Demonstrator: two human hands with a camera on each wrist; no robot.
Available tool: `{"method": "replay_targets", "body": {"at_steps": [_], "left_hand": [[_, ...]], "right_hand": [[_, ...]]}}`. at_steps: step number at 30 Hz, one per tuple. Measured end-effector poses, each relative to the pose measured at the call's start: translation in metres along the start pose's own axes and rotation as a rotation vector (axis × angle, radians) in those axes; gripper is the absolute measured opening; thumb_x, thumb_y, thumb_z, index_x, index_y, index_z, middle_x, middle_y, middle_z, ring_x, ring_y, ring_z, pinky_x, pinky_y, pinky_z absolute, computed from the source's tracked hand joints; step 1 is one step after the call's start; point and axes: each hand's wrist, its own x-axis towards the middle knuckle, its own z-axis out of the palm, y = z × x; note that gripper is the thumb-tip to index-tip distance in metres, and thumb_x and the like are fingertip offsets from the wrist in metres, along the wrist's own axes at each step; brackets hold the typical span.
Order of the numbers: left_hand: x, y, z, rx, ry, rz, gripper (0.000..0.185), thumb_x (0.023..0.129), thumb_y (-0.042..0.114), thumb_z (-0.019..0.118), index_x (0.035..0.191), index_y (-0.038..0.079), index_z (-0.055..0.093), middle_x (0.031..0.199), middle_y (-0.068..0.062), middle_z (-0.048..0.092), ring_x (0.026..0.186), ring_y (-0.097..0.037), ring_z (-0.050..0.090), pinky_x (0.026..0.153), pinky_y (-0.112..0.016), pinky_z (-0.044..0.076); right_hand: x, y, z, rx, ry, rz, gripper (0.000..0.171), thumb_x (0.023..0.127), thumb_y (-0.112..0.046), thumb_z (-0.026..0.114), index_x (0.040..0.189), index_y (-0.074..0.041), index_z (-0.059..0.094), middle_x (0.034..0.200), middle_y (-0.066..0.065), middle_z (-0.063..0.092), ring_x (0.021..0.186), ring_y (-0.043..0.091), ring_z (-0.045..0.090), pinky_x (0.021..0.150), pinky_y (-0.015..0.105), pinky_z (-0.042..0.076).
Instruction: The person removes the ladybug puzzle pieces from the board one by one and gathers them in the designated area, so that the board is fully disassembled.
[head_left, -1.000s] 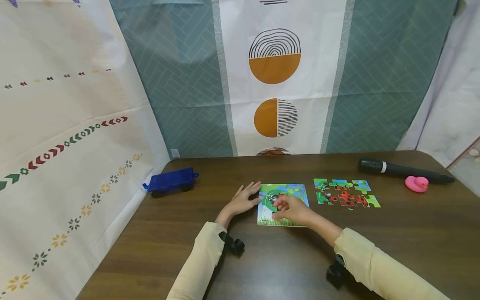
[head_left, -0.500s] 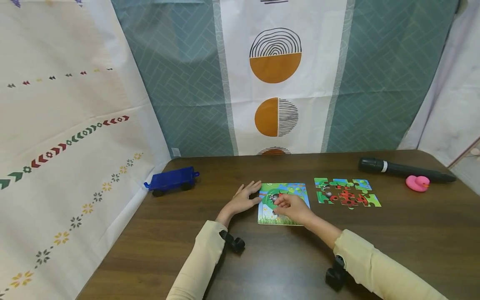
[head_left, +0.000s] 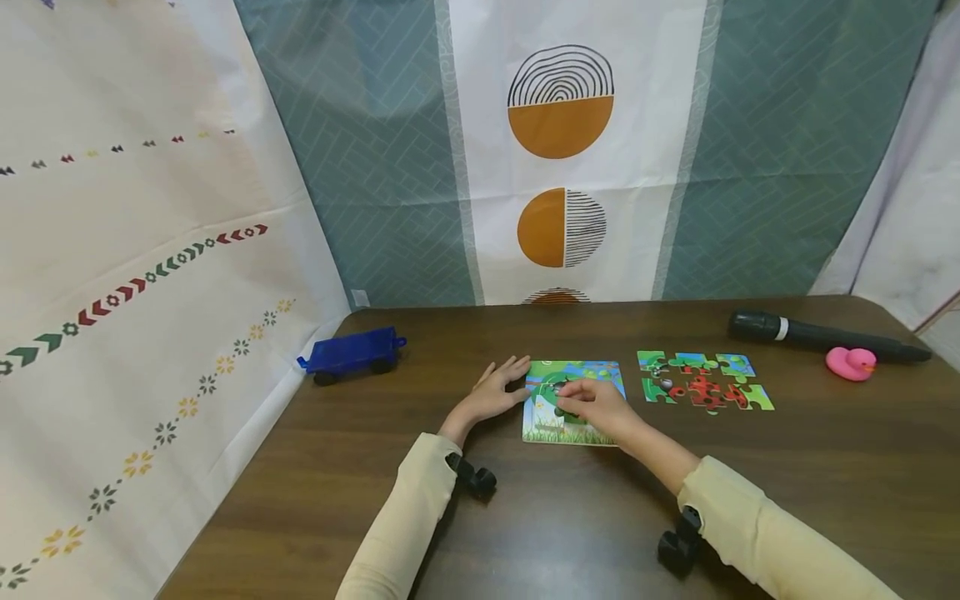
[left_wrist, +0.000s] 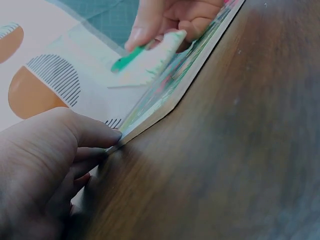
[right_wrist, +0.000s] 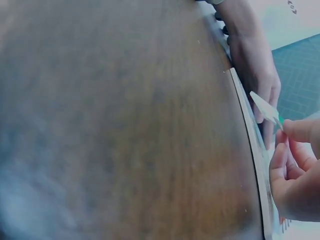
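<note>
right hand (head_left: 596, 408) pinched a puzzle piece (left_wrist: 150, 57) tilted above the puzzle board (head_left: 542, 427) | left hand (head_left: 495, 393) flat, fingers spread, touching board's left edge | board lay mid-counter (head_left: 570, 517), loose pieces (head_left: 701, 382) to its right

Bare table (head_left: 570, 517) before puzzle board (head_left: 573, 433)

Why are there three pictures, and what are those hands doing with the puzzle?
One camera sits on the person's head; it sees the whole brown table. Two more sit on the wrists, so they look very close. The left hand presses flat on the edge of the puzzle board. The right hand pinches one puzzle piece, tilted above the board. Beside it lie loose joined pieces, a blue toy wagon, a pink duck and a black microphone.
</note>
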Motion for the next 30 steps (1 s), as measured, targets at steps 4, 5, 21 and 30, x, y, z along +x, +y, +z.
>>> {"method": "replay_targets", "body": {"at_steps": [4,5,21,30], "left_hand": [[0.005,0.003,0.0,0.014,0.001,0.005,0.058,0.1,0.022,0.051,0.152,0.004,0.033,0.162,-0.008,0.027,0.154,-0.027,0.012,0.125,-0.053,-0.001],[0.006,0.004,0.0,0.016,0.001,0.006,0.058,0.1,0.022,0.052,0.152,0.004,0.033,0.162,-0.007,0.027,0.154,-0.027,0.012,0.125,-0.053,-0.001],[0.008,0.003,-0.005,-0.019,0.009,0.059,0.059,0.101,0.027,0.051,0.152,0.003,0.032,0.162,-0.008,0.027,0.154,-0.027,0.011,0.125,-0.051,-0.003],[0.003,-0.002,0.0,0.003,0.001,0.009,0.059,0.1,0.021,0.054,0.152,0.003,0.032,0.162,-0.01,0.027,0.154,-0.029,0.013,0.124,-0.055,-0.001]], "right_hand": [[0.0,-0.003,-0.011,0.033,0.002,0.008,0.03,0.095,-0.022,0.063,0.116,0.0,0.064,0.104,0.009,0.068,0.086,0.017,0.059,0.075,0.027,0.05],[0.0,-0.004,-0.015,0.036,0.004,0.006,0.031,0.096,-0.022,0.063,0.117,0.0,0.063,0.102,0.008,0.069,0.085,0.016,0.06,0.076,0.027,0.05],[-0.025,0.022,-0.103,-0.097,0.055,0.034,0.046,0.095,-0.035,0.063,0.125,0.001,0.059,0.11,0.004,0.067,0.094,0.019,0.057,0.082,0.03,0.049],[-0.046,0.049,-0.129,-0.174,0.039,0.064,0.049,0.095,-0.036,0.062,0.123,0.003,0.06,0.125,0.019,0.062,0.089,0.017,0.055,0.077,0.027,0.05]]}}
